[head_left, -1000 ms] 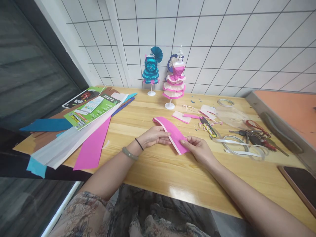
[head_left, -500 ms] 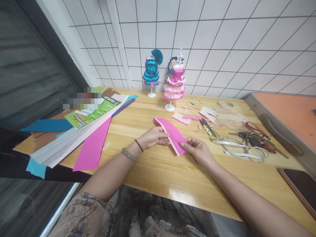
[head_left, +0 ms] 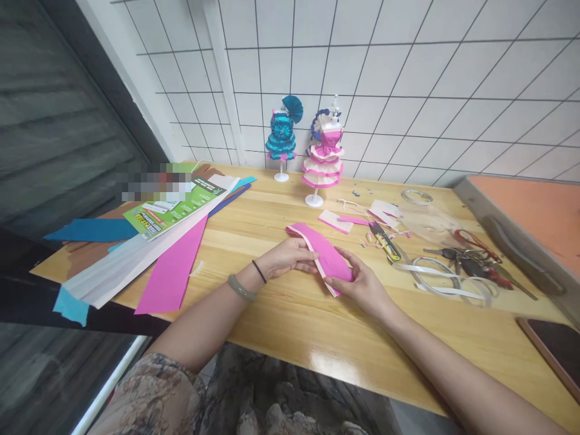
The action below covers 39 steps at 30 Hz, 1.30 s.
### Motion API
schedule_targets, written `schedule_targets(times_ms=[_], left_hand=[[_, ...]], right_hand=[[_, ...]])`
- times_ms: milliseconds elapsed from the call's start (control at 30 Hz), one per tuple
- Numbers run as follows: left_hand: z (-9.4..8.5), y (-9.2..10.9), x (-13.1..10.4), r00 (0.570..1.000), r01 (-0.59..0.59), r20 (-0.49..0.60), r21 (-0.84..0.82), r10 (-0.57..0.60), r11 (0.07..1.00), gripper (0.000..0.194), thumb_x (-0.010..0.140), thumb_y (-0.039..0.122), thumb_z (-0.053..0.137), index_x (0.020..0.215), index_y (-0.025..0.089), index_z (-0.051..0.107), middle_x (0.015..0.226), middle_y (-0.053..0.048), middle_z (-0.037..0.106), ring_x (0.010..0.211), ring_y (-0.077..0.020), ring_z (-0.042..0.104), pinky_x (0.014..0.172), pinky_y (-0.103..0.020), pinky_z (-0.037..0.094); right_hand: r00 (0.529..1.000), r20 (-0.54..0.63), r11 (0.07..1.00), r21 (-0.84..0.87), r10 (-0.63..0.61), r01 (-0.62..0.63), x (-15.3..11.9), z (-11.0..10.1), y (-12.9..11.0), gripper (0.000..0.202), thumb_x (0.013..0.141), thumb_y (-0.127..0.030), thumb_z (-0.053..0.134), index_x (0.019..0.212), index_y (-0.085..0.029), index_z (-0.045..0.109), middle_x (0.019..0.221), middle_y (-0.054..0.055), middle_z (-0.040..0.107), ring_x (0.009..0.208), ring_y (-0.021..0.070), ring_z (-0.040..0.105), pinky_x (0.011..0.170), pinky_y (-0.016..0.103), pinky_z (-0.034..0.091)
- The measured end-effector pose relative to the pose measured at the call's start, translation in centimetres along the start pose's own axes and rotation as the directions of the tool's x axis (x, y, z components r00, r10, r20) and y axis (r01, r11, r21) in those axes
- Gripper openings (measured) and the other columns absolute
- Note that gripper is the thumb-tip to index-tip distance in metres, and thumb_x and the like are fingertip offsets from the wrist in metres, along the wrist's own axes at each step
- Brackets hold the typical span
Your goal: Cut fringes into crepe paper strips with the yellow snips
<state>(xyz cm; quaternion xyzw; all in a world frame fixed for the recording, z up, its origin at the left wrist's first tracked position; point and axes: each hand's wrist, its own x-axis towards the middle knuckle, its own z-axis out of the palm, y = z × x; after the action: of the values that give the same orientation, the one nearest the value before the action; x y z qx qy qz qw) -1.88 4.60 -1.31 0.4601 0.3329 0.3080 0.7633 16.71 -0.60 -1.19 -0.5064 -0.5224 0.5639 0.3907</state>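
Note:
A strip of pink paper [head_left: 324, 251] with a white edge along its near side is held above the wooden table, curving slightly. My left hand [head_left: 294, 257] pinches its white edge near the middle. At the strip's near right end, my right hand [head_left: 360, 281] grips it, thumb on top and fingers at the far edge. Beyond the strip stands a small dress form in a pink and white ruffled dress [head_left: 324, 163]. Beside it is another in a teal ruffled dress [head_left: 281, 136] with a fan-shaped piece at its top.
To the left lie coloured paper sheets [head_left: 170, 266] and a green printed packet [head_left: 176, 208]. On the right are thread snips [head_left: 384, 241], paper scraps [head_left: 338, 221], tape rolls [head_left: 435, 275], keys [head_left: 471, 260], a phone [head_left: 553, 350] and an orange-topped case [head_left: 530, 211].
My right hand has shifted its hold on the strip's near end, with its fingers now reaching to the far edge. The whole view has shifted slightly.

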Motion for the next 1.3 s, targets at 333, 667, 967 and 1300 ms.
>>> schedule_targets(times_ms=[333, 667, 967, 1300], left_hand=[[-1.7, 0.6, 0.4, 0.981, -0.073, -0.189, -0.199, 0.035, 0.977, 0.022, 0.077, 0.025, 0.060, 0.092, 0.010, 0.063, 0.087, -0.014, 0.069, 0.076, -0.0180, 0.066, 0.075, -0.034, 0.052], [-3.3, 1.3, 0.4, 0.917, -0.250, -0.375, -0.269, 0.138, 0.930, 0.019, 0.078, 0.023, 0.059, 0.092, 0.010, 0.061, 0.089, -0.013, 0.068, 0.080, -0.0174, 0.066, 0.076, -0.033, 0.053], [-4.4, 1.8, 0.2, 0.848, -0.348, -0.487, -0.217, 0.208, 0.912, 0.019, 0.072, 0.024, 0.066, 0.085, 0.010, 0.062, 0.084, -0.009, 0.068, 0.073, -0.0140, 0.065, 0.069, -0.028, 0.053], [-4.3, 1.9, 0.1, 0.827, -0.372, -0.524, -0.239, 0.203, 0.897, 0.018, 0.071, 0.022, 0.067, 0.083, 0.010, 0.061, 0.078, -0.007, 0.067, 0.067, -0.0131, 0.064, 0.064, -0.027, 0.053]], right_hand=[[0.998, 0.023, 0.975, -0.211, -0.066, 0.069, -0.5, 0.0, 0.6, 0.082, 0.063, -0.029, 0.069, 0.134, -0.013, 0.032, 0.096, 0.008, 0.064, 0.070, 0.0160, 0.059, 0.062, 0.028, 0.049], [0.987, 0.040, 0.925, -0.345, -0.154, 0.158, -0.2, -0.9, 2.3, 0.072, 0.064, -0.032, 0.068, 0.130, -0.018, 0.042, 0.102, 0.007, 0.063, 0.087, 0.0212, 0.060, 0.078, 0.034, 0.048], [0.985, 0.142, 0.959, -0.253, -0.096, 0.130, -0.3, -0.9, 0.9, 0.058, 0.064, -0.029, 0.070, 0.116, -0.016, 0.050, 0.111, 0.008, 0.061, 0.099, 0.0230, 0.057, 0.086, 0.034, 0.045], [0.978, 0.177, 0.922, -0.351, -0.106, 0.163, -0.9, -0.5, 0.3, 0.042, 0.067, -0.027, 0.065, 0.106, -0.015, 0.057, 0.095, 0.005, 0.065, 0.083, 0.0209, 0.060, 0.074, 0.030, 0.048]])
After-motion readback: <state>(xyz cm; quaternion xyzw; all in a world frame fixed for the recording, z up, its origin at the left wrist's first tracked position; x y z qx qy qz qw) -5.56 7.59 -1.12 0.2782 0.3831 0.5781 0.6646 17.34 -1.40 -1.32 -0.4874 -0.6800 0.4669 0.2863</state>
